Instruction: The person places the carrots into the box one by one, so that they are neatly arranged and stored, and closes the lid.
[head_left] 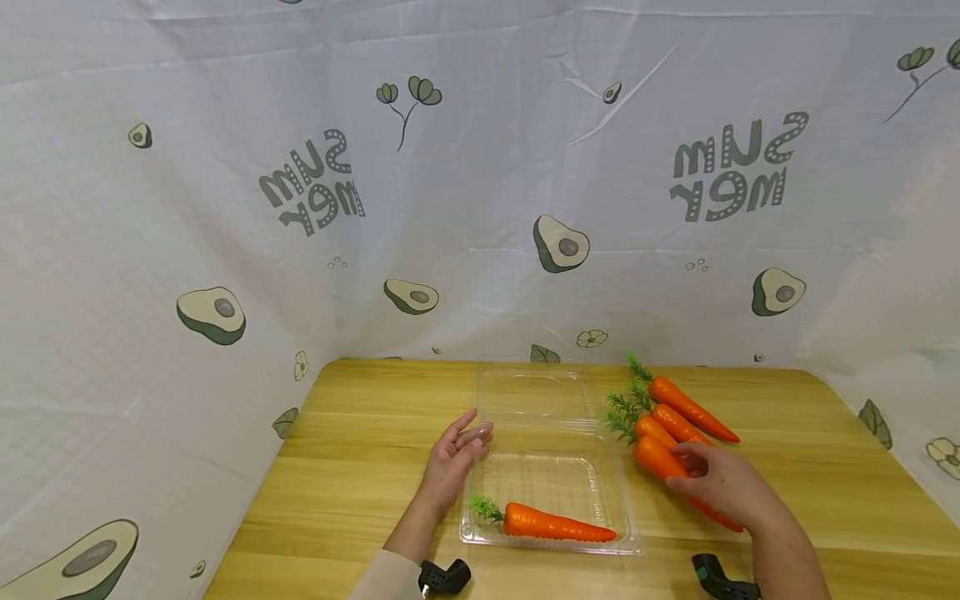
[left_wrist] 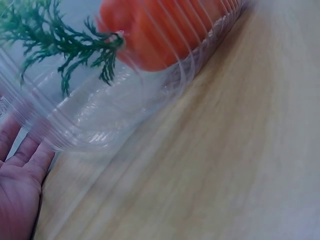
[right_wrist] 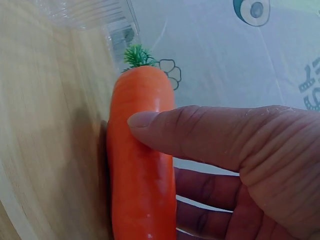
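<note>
A clear plastic clamshell box (head_left: 536,479) lies with its lid (head_left: 536,396) folded back on the wooden table. Inside, along the near side, is an orange carrot (head_left: 551,522) with green leaves pointing left. My left hand (head_left: 446,468) is at the box's left side, fingers extended, fingertips right at its wall in the left wrist view. On the right, my right hand (head_left: 726,485) holds the nearest carrot (right_wrist: 142,185) of a group, thumb across its top and the other fingers at its side. Its green tuft (right_wrist: 137,56) points away from the hand.
Several more carrots, including the farthest carrot (head_left: 693,408), lie side by side to the right of the box, leaves toward the left. A white cloth (head_left: 480,183) printed with avocados hangs behind the wooden table (head_left: 337,467) and along its sides.
</note>
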